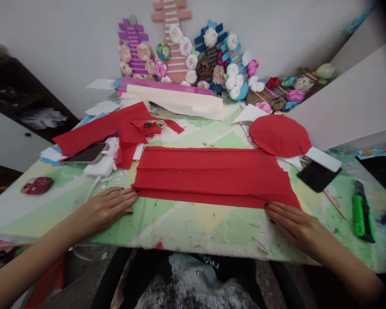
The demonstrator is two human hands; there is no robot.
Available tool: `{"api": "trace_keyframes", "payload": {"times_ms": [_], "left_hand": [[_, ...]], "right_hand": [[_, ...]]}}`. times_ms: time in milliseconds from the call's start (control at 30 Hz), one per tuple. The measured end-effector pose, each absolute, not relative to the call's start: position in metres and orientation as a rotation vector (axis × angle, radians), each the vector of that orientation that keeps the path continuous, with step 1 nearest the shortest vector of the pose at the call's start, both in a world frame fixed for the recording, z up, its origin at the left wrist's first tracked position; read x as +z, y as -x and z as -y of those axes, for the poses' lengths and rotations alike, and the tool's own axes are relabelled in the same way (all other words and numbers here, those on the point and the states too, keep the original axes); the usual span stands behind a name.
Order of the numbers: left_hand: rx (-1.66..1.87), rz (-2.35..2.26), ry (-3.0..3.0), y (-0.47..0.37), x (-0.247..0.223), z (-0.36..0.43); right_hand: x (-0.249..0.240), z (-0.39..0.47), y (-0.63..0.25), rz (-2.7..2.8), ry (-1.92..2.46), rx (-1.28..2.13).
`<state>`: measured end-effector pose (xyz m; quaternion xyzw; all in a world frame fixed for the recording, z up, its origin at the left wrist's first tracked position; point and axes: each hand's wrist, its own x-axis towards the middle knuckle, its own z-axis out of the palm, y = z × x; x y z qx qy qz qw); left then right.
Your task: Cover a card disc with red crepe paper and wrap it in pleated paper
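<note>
A wide piece of red fabric or paper (209,174) lies spread on the patterned table, with creases running along its length. My left hand (111,206) lies flat, its fingertips touching the piece's near left corner. At the near edge toward the right, my right hand (292,223) rests with outstretched fingers, the tips on the red material. Neither hand grips anything. Behind the sheet's right end sits a red round piece (279,135). More red strips (106,128) lie in a loose heap at the back left.
A phone (88,153) and white adapter (101,166) lie left; a dark red case (37,185) is farther left. A green cutter (362,214) and black flat item (318,175) are right. Flower-decorated crafts (176,56) and a cream roll (180,101) stand behind.
</note>
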<state>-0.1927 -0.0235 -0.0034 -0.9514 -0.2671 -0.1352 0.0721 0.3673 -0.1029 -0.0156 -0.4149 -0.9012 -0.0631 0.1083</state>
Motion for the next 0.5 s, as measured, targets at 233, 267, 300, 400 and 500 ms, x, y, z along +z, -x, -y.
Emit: {"api": "trace_keyframes", "payload": {"times_ms": [233, 267, 300, 400, 500], "left_hand": [[-0.396, 0.718, 2.786, 0.197, 0.000, 0.024], [-0.388, 0.713, 2.776, 0.199, -0.002, 0.024], [-0.381, 0.711, 2.766, 0.202, -0.005, 0.025], [-0.338, 0.737, 2.771, 0.211, -0.015, 0.025], [-0.331, 0.761, 2.798, 0.219, -0.022, 0.025]], "right_hand": [[-0.004, 0.107, -0.371, 2.676, 1.238, -0.251], [-0.002, 0.107, -0.371, 2.677, 1.240, -0.255], [0.000, 0.108, -0.370, 2.680, 1.243, -0.251], [0.005, 0.110, -0.372, 2.709, 1.256, -0.231], [0.008, 0.111, -0.377, 2.728, 1.257, -0.231]]}}
